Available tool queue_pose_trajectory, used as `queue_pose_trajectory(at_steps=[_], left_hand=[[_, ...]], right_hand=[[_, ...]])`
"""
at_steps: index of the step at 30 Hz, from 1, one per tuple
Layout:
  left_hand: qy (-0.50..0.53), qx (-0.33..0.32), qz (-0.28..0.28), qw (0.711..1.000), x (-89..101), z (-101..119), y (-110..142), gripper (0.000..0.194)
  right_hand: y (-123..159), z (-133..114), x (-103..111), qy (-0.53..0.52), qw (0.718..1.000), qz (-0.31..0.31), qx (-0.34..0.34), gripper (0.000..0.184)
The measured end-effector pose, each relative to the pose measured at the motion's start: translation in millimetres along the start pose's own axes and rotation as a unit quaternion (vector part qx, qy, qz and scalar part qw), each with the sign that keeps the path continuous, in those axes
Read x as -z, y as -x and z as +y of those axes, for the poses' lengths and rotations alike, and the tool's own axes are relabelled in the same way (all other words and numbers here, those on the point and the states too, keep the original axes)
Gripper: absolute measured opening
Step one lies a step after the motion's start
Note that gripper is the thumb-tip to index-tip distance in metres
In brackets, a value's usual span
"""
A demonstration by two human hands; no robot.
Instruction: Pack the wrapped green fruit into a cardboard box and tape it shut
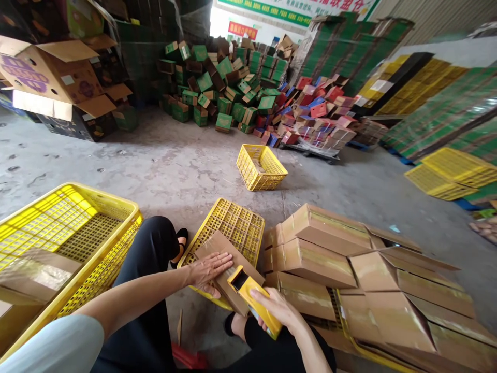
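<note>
My left hand point(209, 271) lies flat on top of a small closed cardboard box point(222, 248), fingers stretched out. The box rests at a slant on an upturned yellow plastic crate point(236, 220) in front of my knees. My right hand point(277, 306) is wrapped round a yellow hand-held tool point(254, 300) with a black recess at its front end. That front end is over the box, close to my left fingertips; whether it touches the cardboard I cannot tell. The tool's exact kind is unclear.
To the left, a large yellow crate point(97, 199) holds a taped carton point(42, 274). Stacked cartons point(330, 230) stand close on the right. Ahead is a small yellow crate point(262, 181), with heaped green boxes point(223, 122) and red boxes point(318, 110) beyond.
</note>
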State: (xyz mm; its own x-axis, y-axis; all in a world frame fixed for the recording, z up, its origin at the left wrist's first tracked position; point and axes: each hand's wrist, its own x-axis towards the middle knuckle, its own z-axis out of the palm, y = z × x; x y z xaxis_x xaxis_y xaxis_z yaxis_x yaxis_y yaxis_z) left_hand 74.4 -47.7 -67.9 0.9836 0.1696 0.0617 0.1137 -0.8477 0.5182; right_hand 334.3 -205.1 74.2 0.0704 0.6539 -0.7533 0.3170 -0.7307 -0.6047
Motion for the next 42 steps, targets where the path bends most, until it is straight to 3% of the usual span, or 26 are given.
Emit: queue_pose_trajectory(at_steps=[4, 9, 20, 31, 35, 42], left_hand=[[-0.020, 0.006, -0.003, 1.000, 0.1, 13, -2, 0.120], [-0.025, -0.030, 0.014, 0.999, 0.8, 27, -5, 0.117], [-0.010, -0.034, 0.011, 0.999, -0.9, 20, -9, 0.117], [-0.014, -0.023, 0.033, 0.999, -2.9, 19, -11, 0.117], [-0.027, -0.028, 0.033, 0.999, -2.8, 28, -10, 0.121], [-0.020, -0.053, 0.022, 0.998, -7.7, 41, -11, 0.115]], right_hand=[[-4, 8, -1, -0.020, 1.000, 0.000, 0.006, 0.047], [-6, 15, -1, -0.036, 0.999, 0.006, 0.009, 0.047], [-12, 13, -4, 0.007, 1.000, -0.011, -0.002, 0.050], [12, 26, 13, 0.009, 1.000, 0.007, -0.023, 0.054], [21, 24, 11, -0.008, 0.999, 0.037, -0.011, 0.050], [29, 21, 11, -0.002, 1.000, 0.019, -0.012, 0.052]])
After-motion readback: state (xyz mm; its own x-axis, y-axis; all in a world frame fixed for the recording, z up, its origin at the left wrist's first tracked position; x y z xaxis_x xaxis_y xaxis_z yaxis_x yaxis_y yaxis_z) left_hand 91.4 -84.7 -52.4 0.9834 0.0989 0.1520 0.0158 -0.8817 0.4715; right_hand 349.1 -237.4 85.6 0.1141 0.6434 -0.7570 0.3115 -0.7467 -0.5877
